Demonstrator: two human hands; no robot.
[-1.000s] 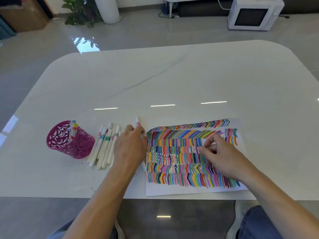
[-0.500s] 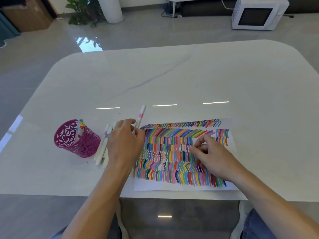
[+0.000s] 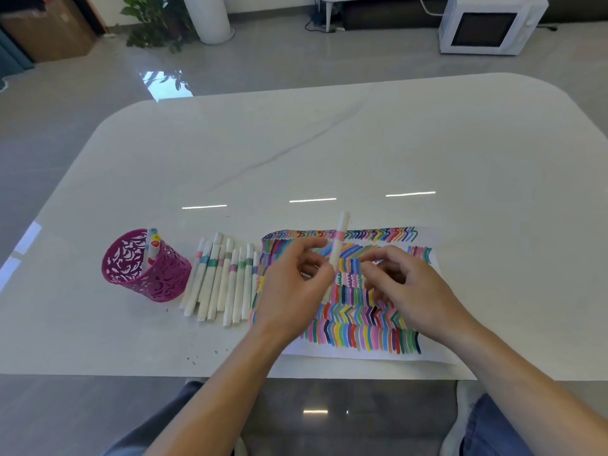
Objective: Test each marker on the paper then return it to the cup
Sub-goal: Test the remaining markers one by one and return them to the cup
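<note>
At lower centre, the left hand [image 3: 292, 291] pinches a marker [image 3: 339, 245] over the paper [image 3: 329, 353]. The right hand [image 3: 411, 291] curls its fingers [image 3: 373, 260] just right of it, and the blur hides any contact. Further left lie more markers [image 3: 223, 281], then the cup [image 3: 144, 271].

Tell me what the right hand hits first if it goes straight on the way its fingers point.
The right hand points left, toward the pink-banded marker that the left hand holds over the paper. It would most likely meet that marker's barrel first, though depth is unclear from one view.
</note>
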